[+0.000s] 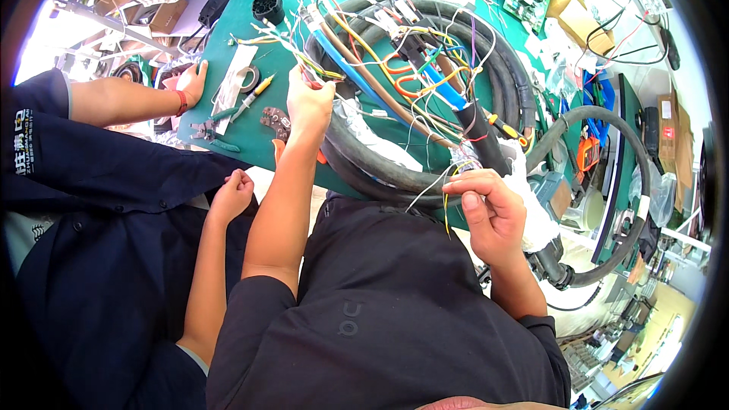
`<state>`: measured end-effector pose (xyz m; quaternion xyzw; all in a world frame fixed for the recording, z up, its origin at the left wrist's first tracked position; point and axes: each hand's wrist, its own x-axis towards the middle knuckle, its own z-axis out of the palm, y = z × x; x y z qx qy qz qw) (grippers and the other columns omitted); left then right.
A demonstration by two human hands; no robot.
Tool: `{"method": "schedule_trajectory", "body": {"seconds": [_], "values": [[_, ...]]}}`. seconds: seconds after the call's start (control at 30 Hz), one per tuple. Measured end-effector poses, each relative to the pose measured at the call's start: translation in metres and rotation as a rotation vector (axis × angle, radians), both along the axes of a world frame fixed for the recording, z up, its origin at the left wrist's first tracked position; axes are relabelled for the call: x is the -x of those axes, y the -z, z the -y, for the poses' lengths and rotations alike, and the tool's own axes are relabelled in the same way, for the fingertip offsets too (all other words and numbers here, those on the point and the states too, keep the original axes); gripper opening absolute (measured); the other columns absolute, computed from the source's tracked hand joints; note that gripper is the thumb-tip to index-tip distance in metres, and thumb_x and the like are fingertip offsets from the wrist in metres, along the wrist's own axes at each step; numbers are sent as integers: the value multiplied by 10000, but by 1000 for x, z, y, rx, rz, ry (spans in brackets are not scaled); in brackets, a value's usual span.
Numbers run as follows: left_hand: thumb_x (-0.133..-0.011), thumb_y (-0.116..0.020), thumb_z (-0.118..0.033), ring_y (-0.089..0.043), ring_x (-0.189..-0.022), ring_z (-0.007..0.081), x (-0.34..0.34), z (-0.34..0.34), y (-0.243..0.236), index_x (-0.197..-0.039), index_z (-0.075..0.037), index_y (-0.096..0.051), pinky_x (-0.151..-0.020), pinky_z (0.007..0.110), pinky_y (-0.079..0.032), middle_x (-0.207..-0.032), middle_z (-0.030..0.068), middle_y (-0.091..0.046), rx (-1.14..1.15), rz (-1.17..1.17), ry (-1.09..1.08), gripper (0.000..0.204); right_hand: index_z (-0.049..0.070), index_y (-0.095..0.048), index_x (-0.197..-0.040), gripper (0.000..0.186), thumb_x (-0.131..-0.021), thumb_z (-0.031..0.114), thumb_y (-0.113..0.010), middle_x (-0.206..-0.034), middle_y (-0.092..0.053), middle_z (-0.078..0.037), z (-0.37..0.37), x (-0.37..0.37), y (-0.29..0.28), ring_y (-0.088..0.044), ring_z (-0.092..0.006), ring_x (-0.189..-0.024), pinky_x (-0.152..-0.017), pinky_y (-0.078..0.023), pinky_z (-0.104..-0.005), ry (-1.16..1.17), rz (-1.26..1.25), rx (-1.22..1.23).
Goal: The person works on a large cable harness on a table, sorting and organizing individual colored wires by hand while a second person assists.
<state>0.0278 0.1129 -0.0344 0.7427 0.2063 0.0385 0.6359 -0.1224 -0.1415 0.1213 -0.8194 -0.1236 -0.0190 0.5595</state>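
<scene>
The black cable coil [357, 163], centre of the frame, is thick, smooth and rubbery; it looks heavy and springy, so grasp it around a full loop. The glossy blue core [353, 70] seems stiffer. Your left hand [310, 106] pinches thin coloured wires [324, 73], likely light and easily bent; whether your right hand [495, 216] pinches the yellow-green wire [446, 209], I cannot tell.

Fig.: we see the wearer's L hand [310, 106] gripping thin wires [326, 74], R hand [495, 216] w/ fingers bent by a yellow-green wire [446, 216]; 1 thick black cable coil [348, 155] on the green table [247, 135], co-worker's hand [192, 85] at far L.
</scene>
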Motion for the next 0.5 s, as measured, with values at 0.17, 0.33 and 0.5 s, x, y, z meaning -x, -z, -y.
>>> {"method": "schedule_trajectory", "body": {"seconds": [0.17, 0.33, 0.5], "values": [[-784, -625, 37, -601, -787, 160, -5, 9, -1, -1329, 28, -359, -719, 268, -488, -1066, 107, -593, 142, 9, -105, 607, -49, -638, -957, 175, -947, 85, -526, -943, -658, -135, 2, 0, -1, -605, -192, -912, -809, -479, -296, -20, -7, -3], [-798, -576, 107, -623, -898, 211, 19, 28, -36, -1428, 73, -173, -744, 287, -497, -1265, 179, -482, 495, 122, -290, 749, -4, -656, -917, 114, -898, 74, -576, -888, -684, -111, 3, 1, 1, -647, -240, -841, -781, -493, -334, 46, -22, -32], [-898, -522, 58, -643, -966, 229, 67, 23, -53, -1243, 68, -443, -867, 310, -526, -1195, 177, -549, 653, 91, -237, 354, -2, -655, -912, 112, -898, 77, -577, -882, -686, -107, 6, 4, 3, -647, -237, -833, -775, -493, -331, 56, -14, -42]]}}
